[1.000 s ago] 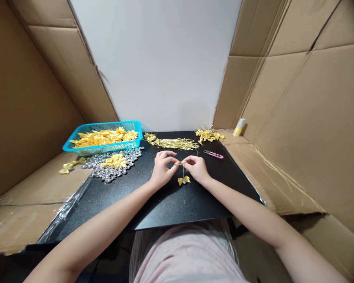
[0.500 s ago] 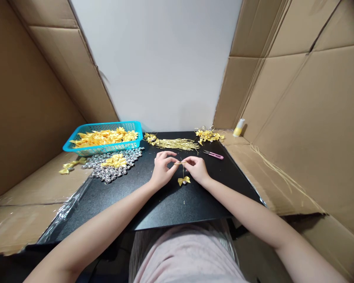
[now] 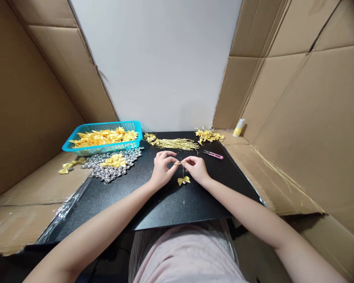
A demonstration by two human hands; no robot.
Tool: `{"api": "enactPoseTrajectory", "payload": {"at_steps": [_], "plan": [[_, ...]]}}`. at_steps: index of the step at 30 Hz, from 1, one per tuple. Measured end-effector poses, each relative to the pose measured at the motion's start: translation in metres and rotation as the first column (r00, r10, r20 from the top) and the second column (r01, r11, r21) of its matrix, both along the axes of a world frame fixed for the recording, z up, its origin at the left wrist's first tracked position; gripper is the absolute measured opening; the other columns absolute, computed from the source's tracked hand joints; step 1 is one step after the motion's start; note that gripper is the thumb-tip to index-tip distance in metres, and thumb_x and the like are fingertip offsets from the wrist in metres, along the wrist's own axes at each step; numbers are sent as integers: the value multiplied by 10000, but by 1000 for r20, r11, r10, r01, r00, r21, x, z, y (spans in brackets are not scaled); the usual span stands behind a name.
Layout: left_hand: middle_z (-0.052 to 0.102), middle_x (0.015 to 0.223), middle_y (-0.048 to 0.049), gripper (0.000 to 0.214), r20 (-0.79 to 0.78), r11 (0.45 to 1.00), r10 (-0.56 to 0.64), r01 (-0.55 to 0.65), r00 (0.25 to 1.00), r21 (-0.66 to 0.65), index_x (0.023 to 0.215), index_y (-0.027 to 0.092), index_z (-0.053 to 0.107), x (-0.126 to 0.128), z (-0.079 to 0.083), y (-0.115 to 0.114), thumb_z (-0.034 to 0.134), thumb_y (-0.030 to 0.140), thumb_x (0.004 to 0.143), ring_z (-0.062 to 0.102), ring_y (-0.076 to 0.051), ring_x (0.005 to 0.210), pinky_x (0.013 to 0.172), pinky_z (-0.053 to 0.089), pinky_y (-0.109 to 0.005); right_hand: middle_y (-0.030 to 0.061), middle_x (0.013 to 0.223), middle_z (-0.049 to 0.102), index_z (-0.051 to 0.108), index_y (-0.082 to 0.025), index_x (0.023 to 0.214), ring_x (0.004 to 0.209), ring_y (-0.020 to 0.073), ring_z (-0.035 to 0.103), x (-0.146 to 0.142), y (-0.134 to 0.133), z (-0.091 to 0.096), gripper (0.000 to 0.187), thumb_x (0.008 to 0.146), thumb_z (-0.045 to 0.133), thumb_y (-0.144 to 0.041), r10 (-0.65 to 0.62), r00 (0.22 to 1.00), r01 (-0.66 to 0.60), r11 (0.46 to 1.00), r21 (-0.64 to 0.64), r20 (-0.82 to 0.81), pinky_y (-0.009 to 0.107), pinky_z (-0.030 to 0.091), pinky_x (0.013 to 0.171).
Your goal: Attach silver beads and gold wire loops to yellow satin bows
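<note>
Over the middle of the black table (image 3: 129,208), my left hand (image 3: 163,169) pinches one part of a thin gold cord (image 3: 183,171) between thumb and forefinger. Facing it, my right hand (image 3: 197,168) pinches the same cord, the fingertips of both hands close together. Below them, at the cord's lower end, is a yellow ribbon bow (image 3: 183,181) with a small silver bead at its centre. How the cord runs between the fingertips is too small to make out.
A turquoise basket (image 3: 102,148) of yellow bows stands back left, with silver beads (image 3: 107,177) before it. Cut gold cords (image 3: 177,144) lie behind my hands. Pink thread snips (image 3: 213,154) and a pile of beaded bows (image 3: 208,135) are at the right, near a thread spool (image 3: 238,128).
</note>
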State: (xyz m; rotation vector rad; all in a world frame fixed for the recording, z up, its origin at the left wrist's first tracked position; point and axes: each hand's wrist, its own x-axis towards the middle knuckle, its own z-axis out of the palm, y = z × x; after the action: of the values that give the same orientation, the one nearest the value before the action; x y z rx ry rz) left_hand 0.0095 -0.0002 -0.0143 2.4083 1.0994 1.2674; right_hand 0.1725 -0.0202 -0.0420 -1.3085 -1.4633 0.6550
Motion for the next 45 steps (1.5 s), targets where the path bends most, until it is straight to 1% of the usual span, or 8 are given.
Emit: {"api": "enactPoseTrajectory", "payload": {"at_steps": [12,16,18,21,28,33,38,45], "plan": [[678,1046,-67,111,-2,999,35,-35,999,-15,729,213,678,1,1,-2,624,242,821,502,-274,1072,948,391,-477,-45,637,600,625,-133,749,541,83,560,-4,-5,8,243,883,634,-335,-30,999,31,999,27,-22,236,488,552],[680,1047,-66,118,-2,999,44,-44,999,-24,728,216,676,1,2,-2,621,256,825,506,-273,1070,947,388,-477,-28,583,610,657,-146,694,502,88,530,-6,-8,13,181,778,682,-304,-56,997,58,997,59,-48,229,445,514],[681,1046,-66,117,0,998,48,-48,999,-28,729,219,675,1,2,-2,620,258,825,509,-273,1067,946,386,-479,-10,565,624,675,-162,658,501,105,529,-6,-10,15,153,722,668,-300,-69,996,73,995,74,-58,236,430,506],[681,1044,-69,124,5,998,48,-48,999,-30,729,218,675,0,2,-1,618,267,828,509,-276,1063,945,385,-483,5,568,640,685,-175,635,513,130,538,-7,-11,16,144,685,647,-306,-84,994,89,992,90,-64,250,426,510],[679,1043,-62,110,-3,999,21,-21,1000,-25,722,221,675,1,1,-1,624,247,816,512,-270,1063,947,383,-471,13,592,663,703,-183,670,514,135,544,-6,-10,15,160,714,636,-322,-70,995,75,994,76,-68,254,427,511],[676,1044,-63,122,0,1000,17,-17,1000,-23,719,219,677,1,2,-2,625,260,821,506,-271,1062,945,382,-468,-23,575,618,661,-161,676,511,105,531,-6,-9,13,132,748,679,-270,-56,997,59,997,55,-55,242,432,528],[678,1046,-62,115,15,999,23,-22,1000,-33,724,218,676,1,2,-2,624,255,820,503,-272,1063,954,375,-475,-49,609,597,627,-143,712,527,87,540,-6,-7,11,214,831,672,-315,-44,998,46,998,39,-43,238,460,551],[678,1037,-64,117,61,997,31,-27,998,-75,710,219,672,1,3,-1,631,258,813,503,-279,1064,963,364,-485,-2,566,627,657,-174,644,496,104,514,-6,-7,10,168,715,670,-325,-48,997,51,997,59,-52,232,413,491]]}}
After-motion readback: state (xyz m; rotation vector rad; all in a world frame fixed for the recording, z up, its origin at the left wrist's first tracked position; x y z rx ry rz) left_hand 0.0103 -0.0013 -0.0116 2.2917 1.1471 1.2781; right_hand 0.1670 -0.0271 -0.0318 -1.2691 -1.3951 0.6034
